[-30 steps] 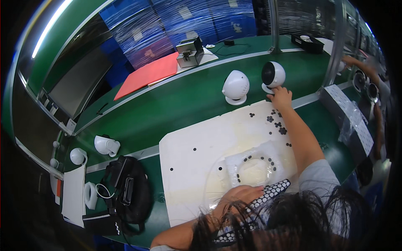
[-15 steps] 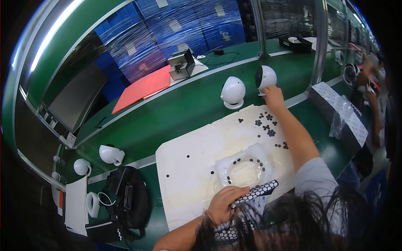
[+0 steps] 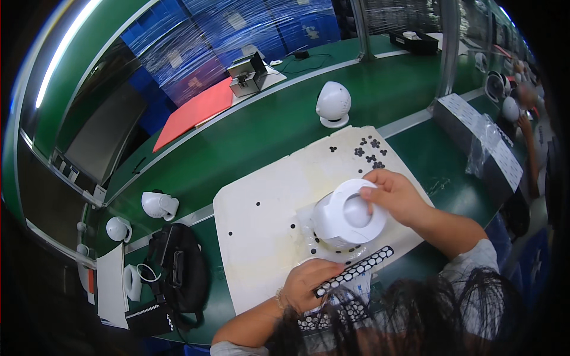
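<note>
My right hand grips a white rounded device by its ring-shaped base, which is turned up toward me. The device is over a clear plastic-wrapped pad, covering most of it. My left hand is closed on a black sheet with rows of white round holes; hair hides the sheet's lower part. Under both hands lies a stained white board. Small black round pads are scattered on it, clustered at its far right corner. Another white device stands upright on the green bench behind the board.
Two more white devices sit at the left, beside a black bag and white sheets. A long box with plastic film lies at the right. Beyond the rail are a red sheet and a metal fixture. People work far right.
My right hand has brought the right-hand white device from the green bench to above the board, base now facing up. My left hand still holds the black sheet.
</note>
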A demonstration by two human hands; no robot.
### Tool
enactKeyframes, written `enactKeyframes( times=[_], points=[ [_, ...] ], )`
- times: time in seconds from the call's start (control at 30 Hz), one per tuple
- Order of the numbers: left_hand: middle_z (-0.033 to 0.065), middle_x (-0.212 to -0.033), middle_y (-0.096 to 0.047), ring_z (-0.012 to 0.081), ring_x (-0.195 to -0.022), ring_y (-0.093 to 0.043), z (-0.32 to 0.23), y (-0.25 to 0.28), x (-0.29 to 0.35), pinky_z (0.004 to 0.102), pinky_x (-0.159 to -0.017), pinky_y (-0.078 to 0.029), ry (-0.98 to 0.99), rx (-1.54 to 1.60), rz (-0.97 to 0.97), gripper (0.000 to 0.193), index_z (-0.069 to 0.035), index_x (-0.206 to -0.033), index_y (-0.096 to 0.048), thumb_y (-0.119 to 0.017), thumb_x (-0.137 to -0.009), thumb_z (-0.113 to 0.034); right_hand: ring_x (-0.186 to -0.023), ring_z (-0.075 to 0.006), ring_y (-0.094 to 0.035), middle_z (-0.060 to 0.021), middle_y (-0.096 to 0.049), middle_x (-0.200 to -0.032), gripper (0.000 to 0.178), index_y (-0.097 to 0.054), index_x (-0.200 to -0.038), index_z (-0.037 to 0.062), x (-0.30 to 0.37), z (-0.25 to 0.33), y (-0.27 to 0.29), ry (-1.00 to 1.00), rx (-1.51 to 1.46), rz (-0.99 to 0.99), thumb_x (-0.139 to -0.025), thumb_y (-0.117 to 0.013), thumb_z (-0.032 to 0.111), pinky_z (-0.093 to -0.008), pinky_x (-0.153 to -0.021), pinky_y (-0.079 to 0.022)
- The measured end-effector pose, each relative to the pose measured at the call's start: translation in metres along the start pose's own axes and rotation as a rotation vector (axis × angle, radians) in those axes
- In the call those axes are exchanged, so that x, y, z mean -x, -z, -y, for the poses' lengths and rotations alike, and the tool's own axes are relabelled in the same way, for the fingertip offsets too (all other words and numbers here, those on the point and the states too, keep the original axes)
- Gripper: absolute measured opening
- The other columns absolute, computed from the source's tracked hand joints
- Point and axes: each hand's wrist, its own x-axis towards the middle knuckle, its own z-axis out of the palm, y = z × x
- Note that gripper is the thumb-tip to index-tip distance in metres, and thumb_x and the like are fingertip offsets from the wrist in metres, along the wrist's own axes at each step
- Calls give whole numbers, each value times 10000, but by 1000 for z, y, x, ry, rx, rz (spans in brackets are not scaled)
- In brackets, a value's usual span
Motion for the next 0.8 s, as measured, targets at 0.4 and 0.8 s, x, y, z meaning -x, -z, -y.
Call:
enactKeyframes(
  times=[0.4, 0.8],
  points=[
    [115, -759, -610, 156, -656, -581, -17, -5, -1, 249, -612, -451, 361, 186, -259, 130, 5, -819, -607, -657, -706, -35, -682, -100, -540, -73, -569, -852, 336, -484, -1071, 2, 9, -12, 2, 155, 229, 1, -813, -582, 192, -237, -600, -428],
    [46, -615, -578, 82, -547, -498, -23, 2, -3, 221, -505, -408, 661, 290, -282, 154, 12, -743, -609, -700, -700, -105, -682, -253, -540, -56, -567, -781, 371, -523, -1036, 127, 47, -3, -5, 713, 797, 227, -697, -673, 141, -334, -617, -426]
  ],
)
